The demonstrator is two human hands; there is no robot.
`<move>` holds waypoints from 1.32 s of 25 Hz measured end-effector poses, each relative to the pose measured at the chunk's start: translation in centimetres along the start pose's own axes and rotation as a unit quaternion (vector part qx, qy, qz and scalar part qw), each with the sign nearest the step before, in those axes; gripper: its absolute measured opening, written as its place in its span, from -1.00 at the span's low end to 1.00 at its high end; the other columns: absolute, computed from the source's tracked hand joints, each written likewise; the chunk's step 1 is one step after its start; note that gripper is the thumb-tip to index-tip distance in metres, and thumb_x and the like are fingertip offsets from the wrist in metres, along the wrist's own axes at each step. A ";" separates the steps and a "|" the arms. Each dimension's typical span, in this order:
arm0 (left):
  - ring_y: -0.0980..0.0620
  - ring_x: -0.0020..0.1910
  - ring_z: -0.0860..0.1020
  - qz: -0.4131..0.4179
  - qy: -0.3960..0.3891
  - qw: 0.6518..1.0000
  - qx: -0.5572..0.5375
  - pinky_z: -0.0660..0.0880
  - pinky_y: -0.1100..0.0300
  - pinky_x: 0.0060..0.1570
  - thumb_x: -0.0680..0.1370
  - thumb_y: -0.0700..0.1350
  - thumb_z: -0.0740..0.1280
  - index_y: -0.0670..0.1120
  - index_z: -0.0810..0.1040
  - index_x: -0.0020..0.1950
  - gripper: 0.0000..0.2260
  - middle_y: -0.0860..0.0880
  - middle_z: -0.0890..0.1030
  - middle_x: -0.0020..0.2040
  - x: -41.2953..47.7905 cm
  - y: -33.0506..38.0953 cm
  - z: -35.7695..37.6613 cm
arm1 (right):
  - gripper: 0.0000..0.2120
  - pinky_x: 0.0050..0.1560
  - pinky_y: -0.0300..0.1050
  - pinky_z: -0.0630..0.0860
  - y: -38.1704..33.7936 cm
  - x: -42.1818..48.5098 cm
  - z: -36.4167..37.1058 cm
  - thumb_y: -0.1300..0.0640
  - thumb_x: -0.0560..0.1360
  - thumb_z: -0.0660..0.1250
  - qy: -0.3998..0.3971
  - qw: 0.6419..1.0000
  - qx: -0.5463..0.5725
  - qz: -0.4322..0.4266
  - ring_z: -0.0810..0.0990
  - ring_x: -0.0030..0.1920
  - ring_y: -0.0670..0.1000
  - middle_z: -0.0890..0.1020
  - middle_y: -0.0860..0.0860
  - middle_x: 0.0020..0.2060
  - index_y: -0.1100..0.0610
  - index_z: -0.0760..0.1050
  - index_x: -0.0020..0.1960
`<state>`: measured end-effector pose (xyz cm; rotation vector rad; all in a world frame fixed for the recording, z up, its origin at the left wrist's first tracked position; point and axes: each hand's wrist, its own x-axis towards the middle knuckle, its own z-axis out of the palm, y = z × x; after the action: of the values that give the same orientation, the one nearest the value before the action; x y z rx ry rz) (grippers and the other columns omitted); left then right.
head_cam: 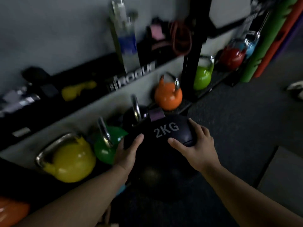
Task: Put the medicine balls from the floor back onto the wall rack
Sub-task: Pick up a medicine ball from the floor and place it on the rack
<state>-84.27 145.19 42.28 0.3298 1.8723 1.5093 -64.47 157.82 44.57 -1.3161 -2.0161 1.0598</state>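
I hold a black medicine ball [162,141] marked "2KG" in grey letters between both hands, lifted in front of the low rack along the wall. My left hand [127,154] presses its near-left side with the thumb laid over the top; my right hand [196,145] clasps the right side, fingers spread over the leather, so each grip is closed on the ball. A purple tab [156,114] sticks out at its far edge.

Behind it, a long black shelf [91,79] bears the white word "ROGUE" [136,76]. On the bottom tier stands a row of kettlebells: a yellow kettlebell [70,159] nearest, a green kettlebell [106,145] just beside my left hand, a black kettlebell [136,112] partly hidden by the ball, then an orange kettlebell [168,95], a lime kettlebell [202,76], a red kettlebell [232,56] and a blue one [250,45] farther right. The upper shelf's contents are too blurred to tell, apart from a yellow shape [77,90]. A second dark ball [154,177] lies on the dark floor [237,120] directly under the one I carry.
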 end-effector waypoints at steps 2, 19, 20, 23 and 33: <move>-0.14 0.27 0.68 0.031 0.009 0.999 0.006 0.62 -0.11 0.30 0.14 0.48 0.49 0.06 0.59 0.49 -0.02 -0.08 0.70 0.35 -2.5 8.2 -0.6 | 0.12 0.39 0.32 0.41 -6.9 0.8 -4.6 -0.68 0.10 0.33 0.023 0.999 0.012 -0.044 0.30 0.50 0.13 0.34 -0.09 0.49 -0.29 0.21 0.58; -0.14 0.16 0.74 0.397 0.132 0.907 -0.052 0.64 -0.17 0.28 0.16 0.49 0.54 0.04 0.65 0.39 -0.10 -0.08 0.76 0.22 -31.5 60.4 -14.8 | 0.22 0.38 0.28 0.46 -57.2 -5.5 -31.9 -0.75 0.02 0.31 0.108 0.891 0.193 -0.396 0.48 0.38 0.25 0.47 0.06 0.36 -0.16 0.33 0.55; -0.14 0.16 0.74 0.417 0.137 0.898 -0.041 0.64 -0.16 0.29 0.17 0.50 0.52 0.04 0.67 0.37 -0.11 -0.08 0.77 0.21 -33.2 62.4 -15.8 | 0.22 0.40 0.27 0.45 -59.4 -6.2 -32.6 -0.74 0.03 0.31 0.115 0.879 0.204 -0.415 0.48 0.39 0.25 0.47 0.07 0.38 -0.14 0.33 0.56; -0.12 0.16 0.75 0.474 0.141 0.868 -0.035 0.64 -0.14 0.31 0.19 0.46 0.53 0.02 0.69 0.36 -0.15 -0.08 0.77 0.20 -37.7 68.5 -19.0 | 0.21 0.45 0.19 0.40 -66.2 -7.7 -34.8 -0.74 0.05 0.32 0.144 0.846 0.245 -0.452 0.45 0.44 0.21 0.43 0.08 0.44 -0.17 0.31 0.57; -0.10 0.24 0.73 0.587 0.119 0.801 0.005 0.63 -0.05 0.32 0.12 0.50 0.62 0.01 0.53 0.57 0.11 -0.08 0.72 0.34 -44.2 86.8 -32.9 | 0.09 0.26 -0.12 0.32 -88.9 -9.6 -35.3 -0.65 0.21 0.35 0.196 0.746 0.309 -0.557 0.44 0.43 0.08 0.41 0.03 0.45 -0.12 0.28 0.59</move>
<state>-93.22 119.36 141.41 1.5955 1.9079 2.3768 -80.37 140.58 137.79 0.1195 -1.4533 0.6318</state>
